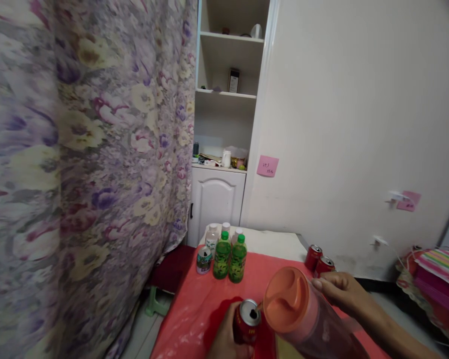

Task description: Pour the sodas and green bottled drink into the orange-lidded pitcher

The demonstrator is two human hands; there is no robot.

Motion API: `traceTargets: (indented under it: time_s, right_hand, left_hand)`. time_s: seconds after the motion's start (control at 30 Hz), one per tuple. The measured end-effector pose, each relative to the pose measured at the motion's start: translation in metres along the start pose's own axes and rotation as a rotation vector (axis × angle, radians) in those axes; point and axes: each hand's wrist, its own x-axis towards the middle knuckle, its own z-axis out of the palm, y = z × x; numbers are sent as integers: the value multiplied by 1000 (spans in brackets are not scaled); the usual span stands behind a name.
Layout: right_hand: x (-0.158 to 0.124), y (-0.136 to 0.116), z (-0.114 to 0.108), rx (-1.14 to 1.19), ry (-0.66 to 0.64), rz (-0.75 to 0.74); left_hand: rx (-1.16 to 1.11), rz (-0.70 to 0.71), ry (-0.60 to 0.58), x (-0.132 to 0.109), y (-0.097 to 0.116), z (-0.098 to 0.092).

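Note:
My left hand (226, 336) is wrapped round an open red drink can (247, 326) at the table's near side. My right hand (333, 288) grips a see-through pitcher (324, 331) at its right side; the exact hold is partly hidden. An orange lid (287, 300) covers the pitcher's top. Tilted to the left, the pitcher has its spout close to the can's opening, and a thin brownish stream shows between them. Dark liquid shows inside the pitcher.
Green-capped bottles (237, 260) stand with several white-capped bottles (212, 239) and an open can (204, 260) on the red-covered table (194, 304). Two red cans (314, 256) stand near the right edge. A floral curtain (115, 149) hangs left; a white cabinet (220, 199) stands behind.

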Motion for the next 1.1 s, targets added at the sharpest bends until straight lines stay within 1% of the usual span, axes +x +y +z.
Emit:
traceTargets:
  time_s: [0.23, 0.53, 0.73, 0.9, 0.97, 1.1]
  right_hand:
    - [2, 4, 0, -1, -8, -8]
    - [1, -1, 1, -18, -19, 0]
    - [5, 6, -3, -46, -60, 3]
    - [6, 7, -5, -75, -85, 13]
    - [6, 7, -3, -61, -81, 14]
    - [3, 4, 1, -49, -22, -3]
  left_hand:
    - [30, -25, 24, -3, 9, 7]
    - [74, -13, 33, -2, 3, 0]
    - [89, -39, 45, -2, 9, 4]
    - [68, -30, 41, -3, 7, 3]
    - [57, -20, 25, -3, 6, 3]
    - [58, -25, 34, -5, 7, 3]
